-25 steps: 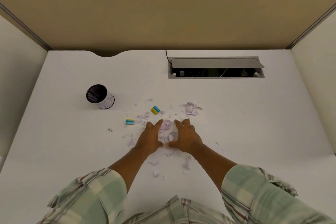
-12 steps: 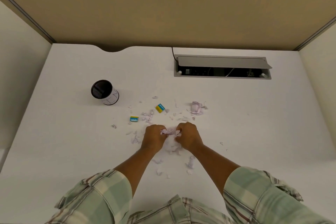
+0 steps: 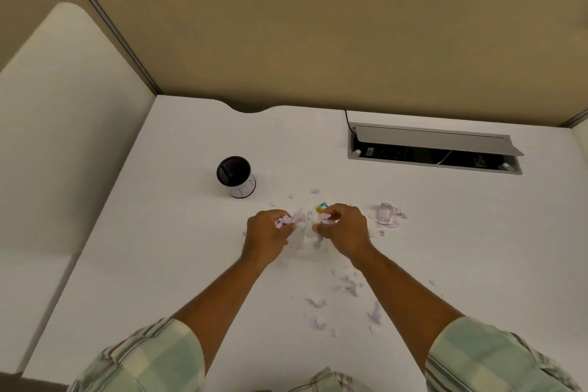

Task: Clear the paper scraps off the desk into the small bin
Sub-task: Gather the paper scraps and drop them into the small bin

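Head view: hands [image 3: 304,229] clutching scraps [image 3: 288,220]

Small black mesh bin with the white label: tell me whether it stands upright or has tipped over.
Upright. The small black mesh bin stands on its base on the white desk, its round open mouth facing up.

A tan partition wall [image 3: 318,41] stands behind. An open cable tray [image 3: 436,153] with its grey lid raised sits recessed at the back right (a black cord [image 3: 346,119] runs into its left corner). A cream side panel [image 3: 63,137] stands at the left.
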